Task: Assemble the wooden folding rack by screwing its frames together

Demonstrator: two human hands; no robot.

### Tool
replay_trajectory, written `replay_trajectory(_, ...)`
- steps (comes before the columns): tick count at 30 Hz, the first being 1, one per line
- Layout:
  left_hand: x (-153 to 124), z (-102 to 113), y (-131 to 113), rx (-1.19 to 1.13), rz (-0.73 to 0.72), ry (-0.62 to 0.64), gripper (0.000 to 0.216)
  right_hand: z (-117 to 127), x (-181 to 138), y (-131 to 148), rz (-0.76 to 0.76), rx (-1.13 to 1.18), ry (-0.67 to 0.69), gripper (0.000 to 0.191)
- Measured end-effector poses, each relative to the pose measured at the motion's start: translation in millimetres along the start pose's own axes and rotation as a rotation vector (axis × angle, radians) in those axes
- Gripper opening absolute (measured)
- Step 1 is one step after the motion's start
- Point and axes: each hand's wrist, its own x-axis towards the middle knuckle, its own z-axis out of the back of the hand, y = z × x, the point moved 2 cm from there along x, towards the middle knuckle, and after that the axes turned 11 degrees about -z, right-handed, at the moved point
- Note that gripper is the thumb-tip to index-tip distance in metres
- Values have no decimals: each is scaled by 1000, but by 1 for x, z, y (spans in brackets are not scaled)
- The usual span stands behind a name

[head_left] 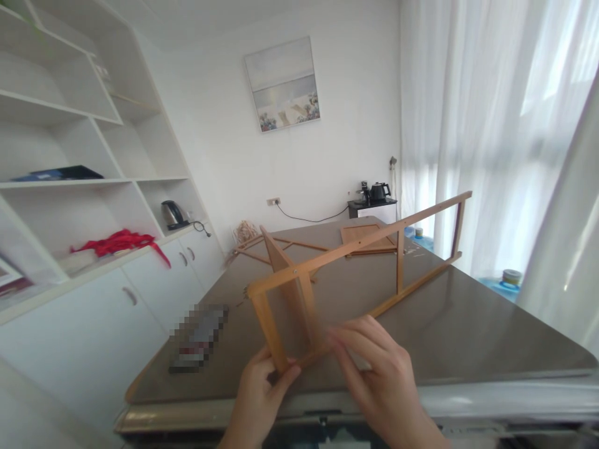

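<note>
Wooden frame (330, 256) stands on edge on the desk (449, 337), probably light, stiff, best taken by rails near joints; left hand (262, 390) grips its lower near corner, right hand (381, 365) at lower rail, grip unclear.

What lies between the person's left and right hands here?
In the head view, a stretch of the near rail of the wooden frame lies between the left hand and right hand; a crossbar meets it there.

Frame (330, 255) over the bench (486, 337)

Before us, the frame extends over the bench, a panel (358, 232) behind it towards the far end. To our left, a kettle (172, 214) sits in the shelves (116, 181); to our right hangs a curtain (472, 125).
</note>
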Motion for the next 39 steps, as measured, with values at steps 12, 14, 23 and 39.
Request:
replay_trajectory(12, 2, 10, -4, 25, 48, -11, 41, -10, 54, 4, -66, 39, -41, 7)
replay_trajectory(14, 17, 26, -20, -72, 6, -84, 50, -13, 60, 7, -18, 1, -45, 8)
replay_trajectory(23, 87, 61, -86, -189, -172, -302, 40, -26, 71, 9, 138, -58, -59, 14)
replay_trajectory(39, 88, 27, -72, -714, -128, -348, 26, -22, 78, 14, 224, -223, 5, 26)
